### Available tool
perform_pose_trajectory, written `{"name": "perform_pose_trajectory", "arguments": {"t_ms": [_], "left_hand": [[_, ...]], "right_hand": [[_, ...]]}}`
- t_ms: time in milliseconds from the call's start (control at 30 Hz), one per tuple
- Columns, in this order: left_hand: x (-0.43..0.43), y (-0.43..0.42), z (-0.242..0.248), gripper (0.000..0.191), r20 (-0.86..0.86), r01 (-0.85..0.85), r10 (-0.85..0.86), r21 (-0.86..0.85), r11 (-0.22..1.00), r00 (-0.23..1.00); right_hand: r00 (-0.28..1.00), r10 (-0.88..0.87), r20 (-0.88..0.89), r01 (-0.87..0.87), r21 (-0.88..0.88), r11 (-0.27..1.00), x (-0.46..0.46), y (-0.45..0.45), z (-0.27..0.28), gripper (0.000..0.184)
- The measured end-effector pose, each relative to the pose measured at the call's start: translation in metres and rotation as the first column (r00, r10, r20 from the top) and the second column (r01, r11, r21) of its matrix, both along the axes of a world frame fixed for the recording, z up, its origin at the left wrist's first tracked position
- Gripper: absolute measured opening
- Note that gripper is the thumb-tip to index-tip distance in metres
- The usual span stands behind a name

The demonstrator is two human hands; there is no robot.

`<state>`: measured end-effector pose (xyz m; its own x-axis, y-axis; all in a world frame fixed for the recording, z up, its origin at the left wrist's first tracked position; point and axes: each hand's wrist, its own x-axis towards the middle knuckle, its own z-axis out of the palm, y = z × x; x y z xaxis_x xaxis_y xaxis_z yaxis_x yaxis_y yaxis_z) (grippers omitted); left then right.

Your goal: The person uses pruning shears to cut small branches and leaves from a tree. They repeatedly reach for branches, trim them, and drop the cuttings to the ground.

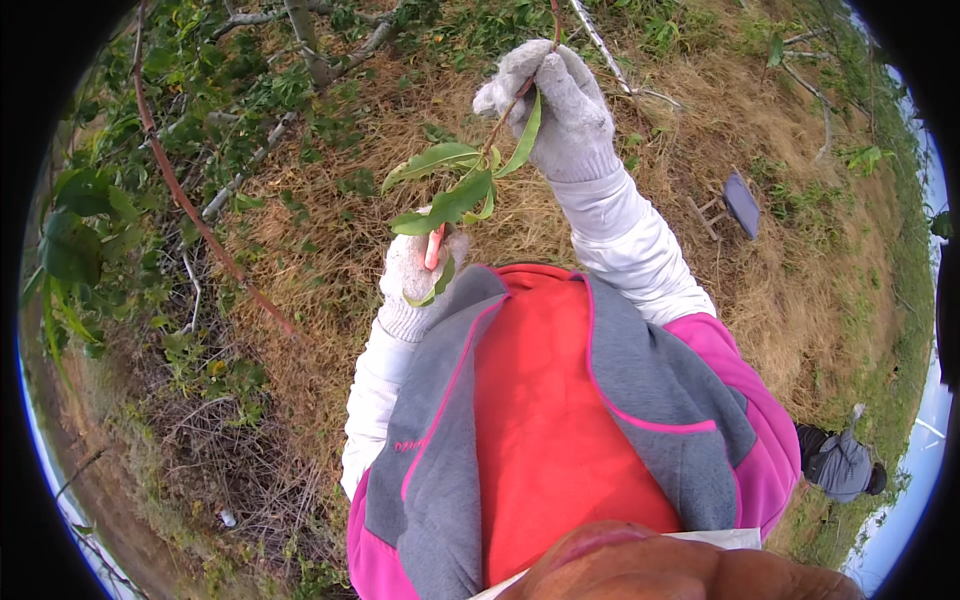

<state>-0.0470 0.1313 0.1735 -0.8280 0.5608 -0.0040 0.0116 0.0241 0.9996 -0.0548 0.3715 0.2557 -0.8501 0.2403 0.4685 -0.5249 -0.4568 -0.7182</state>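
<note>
My right hand [570,112], in a pale knitted glove, pinches a thin reddish-brown leafy twig [496,133] between thumb and fingers. The twig runs up out of view, and its long green leaves [454,202] hang down to the left. Below them is my left hand [409,274], gloved alike, closed around the orange-red handle [433,247] of a hand tool. Leaves and the hand cover the rest of that tool, so its kind cannot be told. One lower leaf [439,285] lies over the left glove.
A bare reddish branch [184,199] slants down at left, before leafy boughs and a pale trunk [304,37]. Dry grass and a pile of dead twigs [262,480] cover the ground. A small grey-topped stool [741,204] lies tipped at right. Another person [840,465] is farther off, lower right.
</note>
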Motion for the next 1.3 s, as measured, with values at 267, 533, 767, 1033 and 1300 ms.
{"name": "perform_pose_trajectory", "arguments": {"t_ms": [267,533,767,1033,1300], "left_hand": [[-0.001,0.001,-0.026,0.029,0.115,0.258,-0.295,0.263,0.930,0.949],[-0.004,-0.004,-0.025,0.032,0.362,0.183,-0.262,0.237,0.954,0.895],[0.004,-0.002,-0.024,0.027,0.110,0.136,-0.142,0.057,0.989,0.984],[-0.003,-0.003,-0.033,0.027,-0.167,0.141,-0.167,-0.156,0.978,0.972],[-0.001,-0.001,-0.011,0.024,0.003,0.202,-0.205,-0.182,0.962,0.979]], "right_hand": [[0.979,0.183,-0.093,-0.190,-0.074,0.979,-0.006,0.009,-0.011,0.025],[0.982,0.168,-0.087,-0.172,-0.042,0.984,-0.007,0.012,-0.011,0.027],[0.985,0.159,-0.067,-0.164,-0.069,0.984,-0.006,0.016,-0.014,0.026],[0.960,0.236,-0.150,-0.246,-0.049,0.968,-0.010,0.024,-0.019,0.035],[0.983,0.163,-0.089,-0.156,0.085,0.984,-0.002,0.019,-0.010,0.028]]}}
